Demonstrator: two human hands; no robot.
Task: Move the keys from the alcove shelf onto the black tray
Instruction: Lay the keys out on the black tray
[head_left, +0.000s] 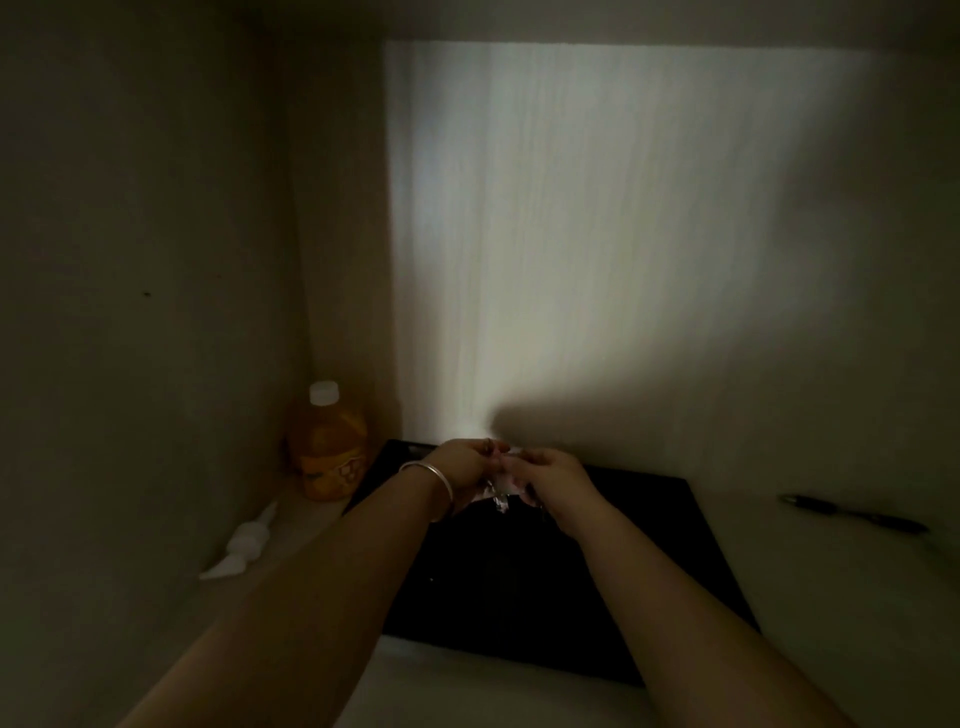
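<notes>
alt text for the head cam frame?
Both hands, left hand and right hand, hold a bunch of keys above a black tray in a dim alcove. An orange bottle stands left, a pen lies right.

Pale alcove shelf (831, 597) carries black tray (493, 597) at centre, orange bottle (328, 447) upright back-left, white object (244, 543) lying left, pen (854, 514) right

The keys (497, 488) are mostly hidden between the left hand (464, 464) and right hand (558, 480); their number is unclear. Forearms cover much of the black tray (675, 551), its surface lost in darkness.
</notes>
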